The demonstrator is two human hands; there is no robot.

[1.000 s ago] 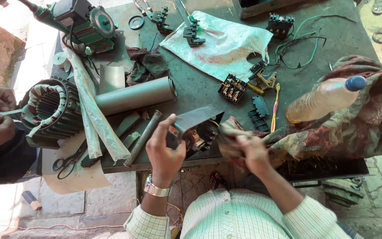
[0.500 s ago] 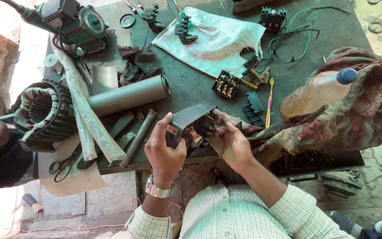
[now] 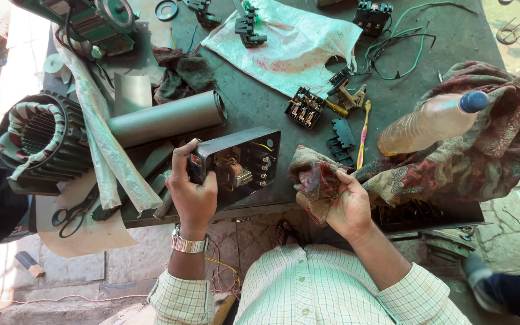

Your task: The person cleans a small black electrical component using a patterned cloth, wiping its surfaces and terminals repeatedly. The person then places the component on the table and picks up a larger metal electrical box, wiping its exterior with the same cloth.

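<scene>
Right now the left hand [image 3: 192, 194] grips the open black box [image 3: 239, 162] at the table's [image 3: 260, 102] near edge, at 6 o'clock, while the right hand [image 3: 347, 207] bunches a patterned cloth [image 3: 314, 180] at 3 o'clock of it, so wiping the box looks next.

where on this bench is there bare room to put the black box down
The widest bare patch of bench top lies between the grey tube, the white sack and the small contact block. A narrower strip runs above the plastic bottle, beside the green wires. The left end, around the motor stator and scissors, is crowded.
</scene>
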